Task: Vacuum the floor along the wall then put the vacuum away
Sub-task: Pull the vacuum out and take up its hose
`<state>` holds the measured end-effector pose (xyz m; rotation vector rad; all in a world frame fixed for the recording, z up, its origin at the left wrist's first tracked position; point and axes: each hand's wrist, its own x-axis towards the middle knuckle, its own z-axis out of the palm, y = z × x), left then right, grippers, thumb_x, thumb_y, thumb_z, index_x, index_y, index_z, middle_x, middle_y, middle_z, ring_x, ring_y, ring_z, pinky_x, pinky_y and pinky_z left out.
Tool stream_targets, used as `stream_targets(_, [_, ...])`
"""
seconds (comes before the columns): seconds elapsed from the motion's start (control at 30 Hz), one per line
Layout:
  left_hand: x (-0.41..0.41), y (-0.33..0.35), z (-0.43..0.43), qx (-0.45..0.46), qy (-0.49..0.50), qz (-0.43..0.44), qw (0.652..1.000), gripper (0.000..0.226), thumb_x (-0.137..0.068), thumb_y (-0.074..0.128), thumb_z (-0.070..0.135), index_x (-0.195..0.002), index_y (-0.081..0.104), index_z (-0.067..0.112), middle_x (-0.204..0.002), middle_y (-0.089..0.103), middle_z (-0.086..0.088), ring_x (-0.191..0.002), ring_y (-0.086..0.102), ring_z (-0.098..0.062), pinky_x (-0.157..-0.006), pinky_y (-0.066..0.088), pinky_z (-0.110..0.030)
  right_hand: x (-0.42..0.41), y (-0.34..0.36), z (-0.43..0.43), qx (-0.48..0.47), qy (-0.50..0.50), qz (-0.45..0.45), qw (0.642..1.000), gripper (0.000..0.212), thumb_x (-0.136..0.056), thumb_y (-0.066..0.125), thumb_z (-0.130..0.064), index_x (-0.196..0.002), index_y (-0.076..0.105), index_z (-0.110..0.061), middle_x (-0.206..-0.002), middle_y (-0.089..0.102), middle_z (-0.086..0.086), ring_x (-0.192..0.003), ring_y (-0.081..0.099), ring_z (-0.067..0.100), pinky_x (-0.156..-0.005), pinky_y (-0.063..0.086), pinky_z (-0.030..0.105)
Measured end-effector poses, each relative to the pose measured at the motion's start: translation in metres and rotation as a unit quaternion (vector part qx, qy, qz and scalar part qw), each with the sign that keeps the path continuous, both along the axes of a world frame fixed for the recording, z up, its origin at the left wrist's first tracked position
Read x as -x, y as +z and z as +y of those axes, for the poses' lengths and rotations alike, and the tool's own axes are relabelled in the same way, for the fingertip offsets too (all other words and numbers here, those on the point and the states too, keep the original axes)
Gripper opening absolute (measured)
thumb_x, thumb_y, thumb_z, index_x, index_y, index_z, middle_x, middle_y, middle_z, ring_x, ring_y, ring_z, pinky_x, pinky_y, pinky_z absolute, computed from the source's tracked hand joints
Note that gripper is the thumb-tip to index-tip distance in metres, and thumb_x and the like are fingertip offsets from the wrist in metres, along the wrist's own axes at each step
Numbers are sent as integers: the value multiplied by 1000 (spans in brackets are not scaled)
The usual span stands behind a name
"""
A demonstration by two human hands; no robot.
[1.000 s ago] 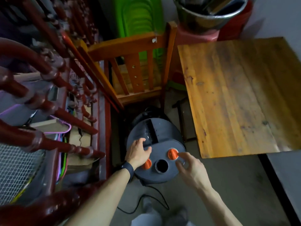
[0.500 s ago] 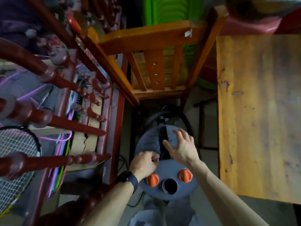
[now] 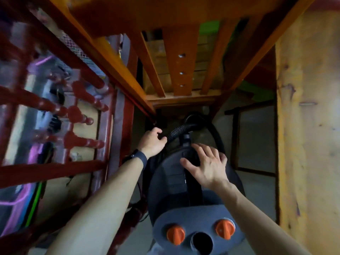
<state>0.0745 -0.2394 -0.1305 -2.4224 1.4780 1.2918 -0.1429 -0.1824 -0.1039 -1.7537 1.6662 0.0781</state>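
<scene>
While the left hand (image 3: 151, 142) curls its fingers round the ribbed black hose (image 3: 176, 131), the right hand (image 3: 206, 162) lies flat on the vacuum (image 3: 171, 190), fingers spread wide beside the black strip along its top. The vacuum, a grey drum, stands on the floor (image 3: 257, 137) in the narrow gap between a red rail (image 3: 73, 111) on the left and a table (image 3: 309, 126) on the right. Its far end sits just below the seat of a wooden chair (image 3: 176, 74). The hose loops out from that far end and bends back toward the left hand.

On the near face of the vacuum are two orange knobs, one left (image 3: 175, 234) and one right (image 3: 224, 228), with a round port (image 3: 201, 240) between and below them. The port is open and dark, so what the drum holds cannot be told. A dark watch (image 3: 141, 159) is on the left wrist. Behind the rail lie purple and green cords (image 3: 35, 203) among other things too blurred to name. Something green (image 3: 209, 28) shows through the chair's back slats.
</scene>
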Motion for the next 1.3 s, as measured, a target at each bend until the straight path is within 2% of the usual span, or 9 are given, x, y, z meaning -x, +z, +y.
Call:
stream_targets(0.2, [6, -80, -41, -68, -51, 14, 996, 71, -93, 65, 35, -154, 33, 20, -153, 41, -15, -137, 43, -35, -111, 39, -37, 0, -12, -1, 16, -1, -7, 1000, 83, -75, 26, -88, -143, 46, -44, -152, 41, -19, -142, 30, 13, -113, 20, 47])
stream_targets(0.3, [12, -112, -48, -114, -53, 51, 991, 80, -93, 67, 31, -158, 22, 18, -152, 42, -14, -136, 45, -36, -109, 40, -37, 1, -14, 2, 19, -8, -14, 1000, 82, -76, 25, -87, -142, 45, -44, -151, 41, -20, -141, 29, 12, -114, 18, 46])
stream_targets(0.37, [13, -129, -48, -125, -88, 44, 987, 65, -93, 66, 34, -149, 39, 17, -142, 53, -15, -124, 55, -36, -94, 47, -36, 1, -15, 2, 23, -10, -16, 1000, 82, -76, 24, -87, -143, 45, -44, -151, 40, -21, -141, 29, 11, -114, 16, 44])
stream_targets(0.43, [13, -135, -44, -91, -117, 29, 988, 44, -93, 65, 35, -131, 54, 17, -125, 63, -10, -109, 61, -33, -80, 45, -32, 2, -17, 2, 23, -10, -18, 1000, 82, -76, 24, -87, -143, 45, -44, -151, 39, -21, -141, 28, 10, -114, 14, 43])
stream_targets(0.63, [6, -82, -39, 27, -61, 35, 997, 33, -82, 75, 36, -102, 56, 18, -95, 68, -7, -90, 65, -29, -76, 51, -36, 0, -16, 2, 11, -12, -10, 1000, 82, -75, 24, -87, -141, 45, -45, -150, 41, -20, -141, 29, 12, -113, 15, 45])
stream_targets(0.73, [4, -39, -39, 41, -69, 42, 996, 35, -75, 77, 34, -98, 55, 19, -81, 66, -3, -77, 63, -27, -69, 51, -36, 0, -12, -1, -3, -12, -8, 1000, 84, -73, 22, -88, -141, 45, -45, -150, 41, -20, -141, 29, 13, -113, 14, 44])
stream_targets(1.0, [-1, 24, -7, 16, -6, 71, 997, 41, -59, 70, 21, -96, 51, 18, -77, 60, -1, -65, 54, -19, -54, 38, -28, 3, -5, -5, -24, -18, -13, 999, 87, -72, 23, -90, -143, 42, -44, -151, 42, -17, -143, 29, 15, -116, 15, 46])
stream_targets(1.17, [-13, 53, 34, 33, 103, 49, 993, 45, -45, 60, 26, -89, 53, 18, -75, 65, -6, -72, 61, -31, -61, 49, -35, 3, 3, 2, -34, -27, 17, 999, 79, -83, 34, -86, -150, 35, -45, -160, 34, -7, -150, 20, 19, -120, 12, 47])
stream_targets(1.3, [-9, 73, 77, 30, 143, 54, 988, 45, -46, 61, 29, -90, 54, 19, -73, 68, -9, -70, 64, -34, -64, 53, -42, -6, 11, 14, -56, -53, 46, 996, 82, -88, 26, -85, -158, 21, -42, -170, 12, -1, -157, -1, 23, -123, 4, 57])
